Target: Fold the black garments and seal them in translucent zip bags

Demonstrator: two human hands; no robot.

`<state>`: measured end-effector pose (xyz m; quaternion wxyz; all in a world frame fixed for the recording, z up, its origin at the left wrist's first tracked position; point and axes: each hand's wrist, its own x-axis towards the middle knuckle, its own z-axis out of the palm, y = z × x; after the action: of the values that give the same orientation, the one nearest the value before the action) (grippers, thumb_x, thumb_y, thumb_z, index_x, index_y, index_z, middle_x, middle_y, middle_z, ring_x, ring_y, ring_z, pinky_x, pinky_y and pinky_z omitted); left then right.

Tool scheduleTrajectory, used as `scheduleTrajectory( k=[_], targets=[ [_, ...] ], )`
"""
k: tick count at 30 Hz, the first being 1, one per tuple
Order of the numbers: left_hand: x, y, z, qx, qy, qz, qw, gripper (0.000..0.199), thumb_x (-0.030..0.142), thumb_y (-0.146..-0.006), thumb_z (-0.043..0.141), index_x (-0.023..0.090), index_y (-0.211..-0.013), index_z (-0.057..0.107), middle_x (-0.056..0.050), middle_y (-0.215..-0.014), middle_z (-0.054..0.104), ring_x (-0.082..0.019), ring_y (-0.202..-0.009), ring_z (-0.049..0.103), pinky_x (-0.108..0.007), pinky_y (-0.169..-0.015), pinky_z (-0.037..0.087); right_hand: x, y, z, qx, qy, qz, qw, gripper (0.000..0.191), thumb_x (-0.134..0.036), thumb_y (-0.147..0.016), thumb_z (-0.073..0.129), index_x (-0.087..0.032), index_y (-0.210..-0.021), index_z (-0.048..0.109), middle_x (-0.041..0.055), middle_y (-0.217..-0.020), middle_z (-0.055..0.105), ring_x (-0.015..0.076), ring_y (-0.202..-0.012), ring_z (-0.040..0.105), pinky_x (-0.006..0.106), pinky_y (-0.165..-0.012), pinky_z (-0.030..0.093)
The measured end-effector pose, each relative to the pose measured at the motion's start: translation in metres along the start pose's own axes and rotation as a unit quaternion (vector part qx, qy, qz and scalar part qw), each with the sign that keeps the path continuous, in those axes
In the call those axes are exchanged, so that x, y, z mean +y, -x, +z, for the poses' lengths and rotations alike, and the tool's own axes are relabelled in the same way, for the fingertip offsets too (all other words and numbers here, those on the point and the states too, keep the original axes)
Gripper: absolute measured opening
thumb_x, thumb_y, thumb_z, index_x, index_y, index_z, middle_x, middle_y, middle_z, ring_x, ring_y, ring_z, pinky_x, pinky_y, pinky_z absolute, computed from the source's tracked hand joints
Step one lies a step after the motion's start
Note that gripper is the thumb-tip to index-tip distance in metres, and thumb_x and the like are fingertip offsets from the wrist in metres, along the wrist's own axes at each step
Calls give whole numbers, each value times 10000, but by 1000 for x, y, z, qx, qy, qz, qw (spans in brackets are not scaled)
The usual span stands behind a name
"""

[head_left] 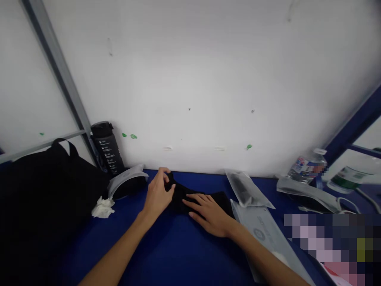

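In the head view, the left hand point(157, 193) is pinching the left end of the black cloth point(179, 193), near the middle of the worktop's point(160, 254) back edge. The right hand point(212, 216) is lying flat on it, fingers spread. A bag point(250, 192) is lying just to the right.

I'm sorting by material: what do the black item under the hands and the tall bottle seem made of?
Black item: probably matte fabric, looking dull and limp. Tall bottle: probably smooth plastic, given its even, white-printed body; coated metal is possible.
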<state>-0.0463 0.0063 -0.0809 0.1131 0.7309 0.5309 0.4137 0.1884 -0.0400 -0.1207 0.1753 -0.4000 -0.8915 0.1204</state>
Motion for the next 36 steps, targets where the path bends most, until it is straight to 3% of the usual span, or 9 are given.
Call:
scheduleTrajectory(
  k=[2, 4, 7, 11, 16, 20, 26, 31, 36],
  targets=[
    [12, 9, 12, -34, 99, 63, 992, 409, 259, -907, 707, 272, -1262, 504, -10, -1014, 637, -187, -932, 675, -330, -884, 550, -1, -3, 7, 16, -15, -19, 1000, 440, -387, -1103, 436, -268, -1492, 604, 137, -1512, 588, 299, -1441, 493, 540, -1201, 368],
    [21, 20, 23, -134, 151, 94, 975, 490, 346, -932, 715, 284, -1369, 502, -39, -1130, 673, -200, -997, 682, -337, -881, 574, 1, -6, 13, 59, -52, -10, 997, 327, -256, -1043, 477, -221, -1220, 750, 130, -1324, 690, 282, -1303, 597, 486, -1155, 425],
    [24, 33, 33, -233, 151, 112, 954, 486, 381, -1017, 606, 287, -1474, 469, -84, -1311, 667, -240, -1202, 654, -415, -1037, 552, 14, -7, 14, 179, -89, 93, 975, 289, -84, -886, 474, -216, -784, 710, 88, -993, 746, 254, -1000, 682, 426, -971, 510],
    [19, 37, 37, -267, 155, 104, 945, 462, 312, -1065, 497, 280, -1518, 407, -77, -1236, 692, -219, -1116, 683, -420, -1043, 543, 29, -3, 2, 306, -84, 138, 938, 326, -28, -843, 418, -233, -820, 670, 56, -925, 735, 240, -931, 669, 421, -923, 489],
    [13, 31, 39, -193, 157, 119, 961, 368, 253, -1096, 357, 275, -1455, 434, -65, -1189, 675, -191, -1096, 672, -372, -1039, 521, 27, -1, -1, 152, -54, 48, 986, 470, 41, -783, 417, -222, -1016, 730, 67, -1097, 739, 241, -1051, 655, 424, -959, 446],
    [8, 26, 33, -105, -10, 60, 993, 302, 261, -1042, 430, 236, -1337, 488, -118, -1244, 631, -277, -1196, 627, -446, -1034, 506, 22, -2, 3, 103, -39, 70, 991, 455, 65, -736, 447, -194, -982, 729, 70, -1085, 721, 238, -1034, 648, 416, -938, 435],
    [2, 23, 21, -228, -37, -71, 970, 566, 604, -983, 540, 239, -1369, 343, -174, -1257, 674, -387, -1195, 677, -464, -921, 515, 22, -1, -1, 103, -75, 42, 991, 467, 48, -752, 481, -225, -1007, 763, 59, -1122, 742, 246, -1060, 676, 431, -989, 469],
    [-2, 16, 18, -222, -1, -90, 971, 684, 291, -809, 741, 263, -1321, 288, -79, -1090, 679, -320, -1037, 711, -376, -830, 512, 28, 2, -7, 119, -106, 43, 986, 522, 33, -774, 477, -243, -1109, 767, 57, -1196, 753, 243, -1121, 692, 450, -1038, 482],
    [-8, 4, 5, -84, -34, -98, 991, 714, 118, -790, 664, 286, -1386, 308, -63, -1148, 637, -279, -1043, 681, -379, -842, 510, 24, 6, -11, 52, -70, 29, 996, 313, -196, -991, 549, -264, -1220, 751, 89, -1393, 669, 274, -1301, 615, 518, -1157, 426]
  ],
)
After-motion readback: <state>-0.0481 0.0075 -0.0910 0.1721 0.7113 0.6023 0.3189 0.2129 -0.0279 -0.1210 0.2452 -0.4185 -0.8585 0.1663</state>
